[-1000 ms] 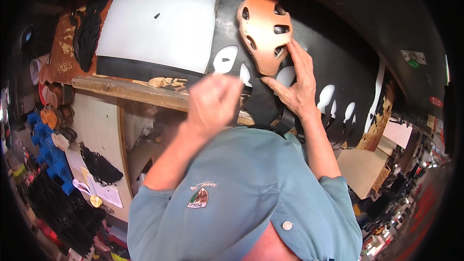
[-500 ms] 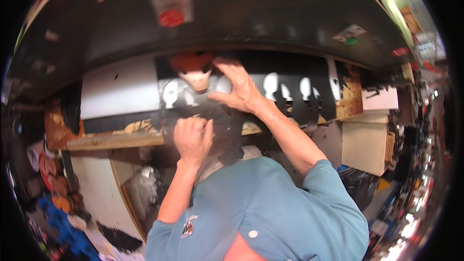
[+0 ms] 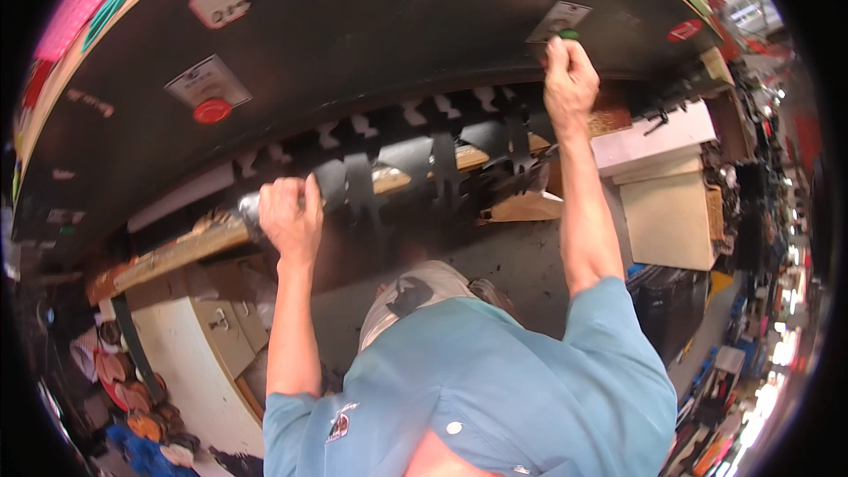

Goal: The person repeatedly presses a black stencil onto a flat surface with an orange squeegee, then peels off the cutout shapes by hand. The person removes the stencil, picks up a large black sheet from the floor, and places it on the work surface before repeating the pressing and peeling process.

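My left hand (image 3: pixel 290 216) is closed on the left end of a black sheet (image 3: pixel 358 190) with several cut-out holes. The sheet hangs bent over the front edge of the work surface, its strips curling down towards me. My raised right hand (image 3: pixel 571 79) has curled fingers, with the tips at a green push button (image 3: pixel 568 34) on the dark machine panel (image 3: pixel 380 26). The hand partly covers the button. What lies under the panel, behind the sheet, is mostly hidden.
A red push button (image 3: pixel 212 110) sits on the panel's left part. A wooden ledge (image 3: pixel 181 256) runs along the front of the work surface. At the right stands a pale box (image 3: pixel 667 221), and at the left a light cabinet (image 3: pixel 190 344).
My right hand has gone from above the sheet up to the green button. My left hand has moved left and up. The black sheet has shifted and bent; the brown block on it is out of sight.
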